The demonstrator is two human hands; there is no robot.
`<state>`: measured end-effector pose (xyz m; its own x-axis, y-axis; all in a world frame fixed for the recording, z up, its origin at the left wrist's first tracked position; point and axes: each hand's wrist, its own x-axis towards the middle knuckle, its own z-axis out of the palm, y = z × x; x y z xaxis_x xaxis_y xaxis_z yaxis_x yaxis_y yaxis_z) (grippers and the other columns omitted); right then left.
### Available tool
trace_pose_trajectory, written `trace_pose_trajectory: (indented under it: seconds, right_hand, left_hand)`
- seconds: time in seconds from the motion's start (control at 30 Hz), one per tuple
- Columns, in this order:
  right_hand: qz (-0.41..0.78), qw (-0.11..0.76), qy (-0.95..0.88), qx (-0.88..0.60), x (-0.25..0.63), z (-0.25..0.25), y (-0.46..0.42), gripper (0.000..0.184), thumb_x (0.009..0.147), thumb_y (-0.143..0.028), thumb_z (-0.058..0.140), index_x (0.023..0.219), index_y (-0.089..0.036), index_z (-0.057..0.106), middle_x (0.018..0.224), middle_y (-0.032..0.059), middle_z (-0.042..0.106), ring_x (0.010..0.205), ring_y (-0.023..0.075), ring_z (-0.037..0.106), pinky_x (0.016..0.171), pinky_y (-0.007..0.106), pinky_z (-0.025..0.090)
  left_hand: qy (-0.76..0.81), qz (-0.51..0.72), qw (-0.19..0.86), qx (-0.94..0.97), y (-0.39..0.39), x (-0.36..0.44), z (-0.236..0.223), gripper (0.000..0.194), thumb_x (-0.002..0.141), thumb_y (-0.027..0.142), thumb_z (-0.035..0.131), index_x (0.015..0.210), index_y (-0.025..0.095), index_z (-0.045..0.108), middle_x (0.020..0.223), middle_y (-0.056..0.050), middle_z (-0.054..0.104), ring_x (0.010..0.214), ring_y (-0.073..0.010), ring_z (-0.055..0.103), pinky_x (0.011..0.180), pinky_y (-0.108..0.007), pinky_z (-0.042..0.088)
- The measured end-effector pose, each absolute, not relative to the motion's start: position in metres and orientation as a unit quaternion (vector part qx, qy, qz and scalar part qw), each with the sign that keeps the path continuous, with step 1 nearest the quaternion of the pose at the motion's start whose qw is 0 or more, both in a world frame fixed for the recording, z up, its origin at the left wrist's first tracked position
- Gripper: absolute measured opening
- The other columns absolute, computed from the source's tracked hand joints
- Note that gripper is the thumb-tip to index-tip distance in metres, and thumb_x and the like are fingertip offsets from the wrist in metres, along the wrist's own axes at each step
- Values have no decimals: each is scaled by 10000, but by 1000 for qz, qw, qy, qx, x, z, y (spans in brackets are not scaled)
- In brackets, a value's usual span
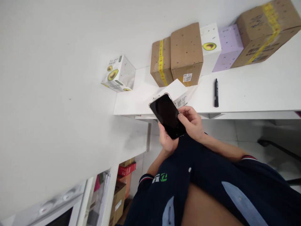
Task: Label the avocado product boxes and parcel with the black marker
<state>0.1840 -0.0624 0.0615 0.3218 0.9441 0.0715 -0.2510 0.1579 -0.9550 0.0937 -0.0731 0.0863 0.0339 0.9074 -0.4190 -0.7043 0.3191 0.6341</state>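
Note:
A smartphone (167,114) with a dark screen and a clear case is held between both hands, tilted, just over the desk's front edge. My left hand (167,140) grips its lower left side, with the other fingers hidden behind it. At its right edge my right hand (191,122) is closed, the thumb pressed against the phone's side. Behind the phone, partly covered by it, a white box (176,89) printed with "Super Meal" lies on the desk.
On the white desk (244,97) lies a black marker (216,93). Along the wall stand cardboard boxes (187,47), a white avocado box (210,47), a lilac box (228,47) and a taped carton (268,34). Another avocado box (119,73) sits left. Shelves (113,179) hold more boxes.

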Motion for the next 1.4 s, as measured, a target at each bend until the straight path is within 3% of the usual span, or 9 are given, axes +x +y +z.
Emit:
trace_pose_trajectory:
  seconds: [0.3, 0.47, 0.63, 0.87, 1.13, 1.4]
  right_hand:
    - [455, 669, -379, -450, 183, 65, -60, 209, 885, -394, 681, 1024, -253, 613, 848, -10, 633, 751, 137, 583, 690, 294, 508]
    - [464, 664, -375, -451, 182, 67, -58, 227, 880, -420, 671, 1022, -265, 585, 883, 1, 632, 794, 158, 598, 728, 322, 520]
    - [463, 662, -382, -448, 181, 66, -57, 232, 885, -429, 662, 1029, -266, 580, 878, 2, 624, 800, 164, 599, 734, 330, 518]
    - [457, 679, -378, -432, 181, 66, -56, 169, 893, -357, 670, 1018, -259, 613, 863, -8, 635, 750, 140, 571, 689, 299, 483]
    - [457, 664, -388, -447, 182, 67, -55, 236, 883, -445, 677, 1020, -263, 613, 880, 2, 655, 764, 155, 585, 689, 314, 496]
    - [458, 653, -408, -444, 184, 64, -58, 298, 912, -505, 652, 1103, -282, 601, 890, 5, 637, 777, 162, 587, 698, 321, 512]
  left_hand:
    - [434, 572, 684, 129, -69, 94, 84, 567, 1081, 433, 239, 1323, 170, 679, 1274, -97, 741, 1299, -252, 649, 1138, -407, 496]
    - [434, 581, 675, 137, -67, 92, 80, 557, 1079, 420, 244, 1284, 174, 699, 1189, -88, 771, 1201, -244, 704, 1102, -398, 523]
    - [447, 576, 667, 150, -66, 90, 78, 546, 1067, 463, 274, 1255, 193, 710, 1231, -87, 752, 1238, -255, 683, 1112, -408, 516]
    - [447, 578, 668, 144, -65, 88, 77, 530, 1060, 468, 293, 1212, 183, 714, 1160, -94, 771, 1171, -246, 711, 1078, -402, 539]
    - [444, 575, 667, 165, -65, 86, 73, 512, 977, 593, 481, 1233, 211, 706, 1220, -97, 760, 1279, -280, 653, 1136, -438, 495]
    - [439, 572, 669, 183, -61, 88, 73, 495, 970, 591, 483, 1199, 217, 712, 1257, -89, 741, 1312, -282, 631, 1154, -425, 480]
